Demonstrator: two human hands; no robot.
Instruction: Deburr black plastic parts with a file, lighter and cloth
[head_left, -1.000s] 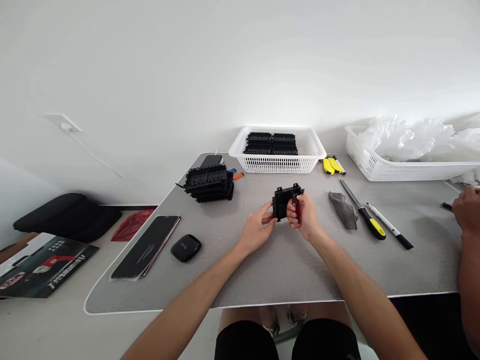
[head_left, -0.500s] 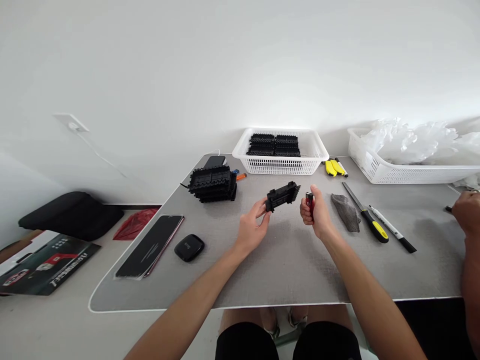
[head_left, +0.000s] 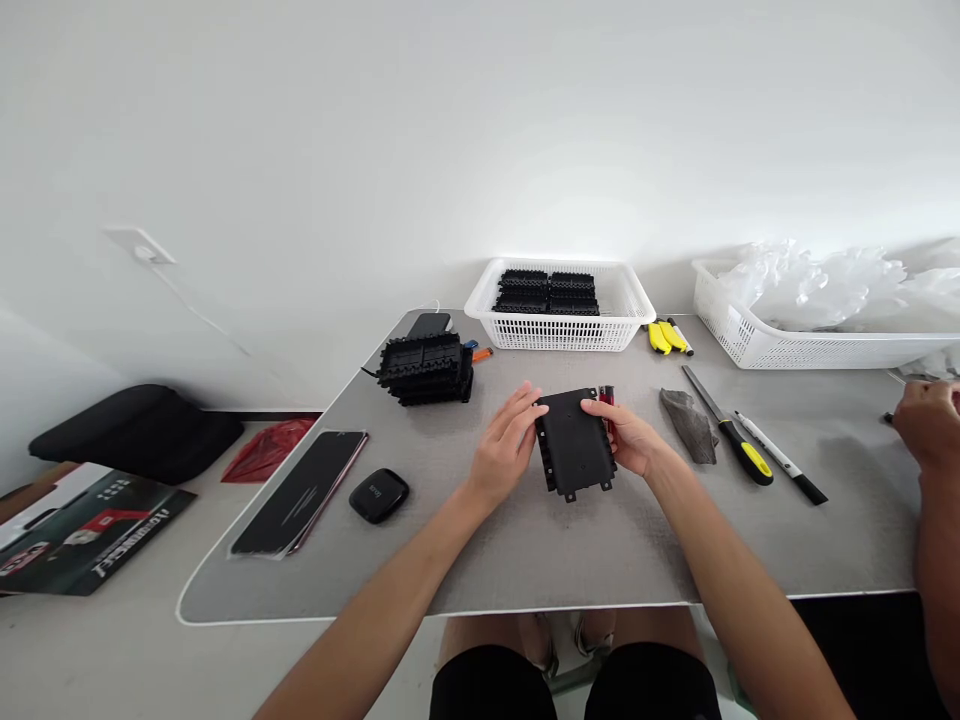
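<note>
Between my hands a black plastic casing (head_left: 576,445), with small tabs along its edges, is held above the table with its broad flat face towards me. My left hand (head_left: 504,445) grips its left edge, thumb on the upper left corner. On the other side, my right hand (head_left: 630,432) presses its thumb on the casing's face near the upper right corner. A red lighter (head_left: 608,396) is tucked in that same hand, beside the casing's right edge; my fingers partly hide it.
A stack of similar black parts (head_left: 426,368) lies left, and a white basket (head_left: 559,333) behind holds more. To the right are a grey cloth (head_left: 688,425), a yellow-handled file (head_left: 742,450), a marker (head_left: 780,455) and another person's hand (head_left: 930,425). Phone (head_left: 300,495) at left.
The casing has turned from edge-on to showing its broad flat face and come nearer me. My right hand, with the lighter, has moved left onto the casing's right side.
</note>
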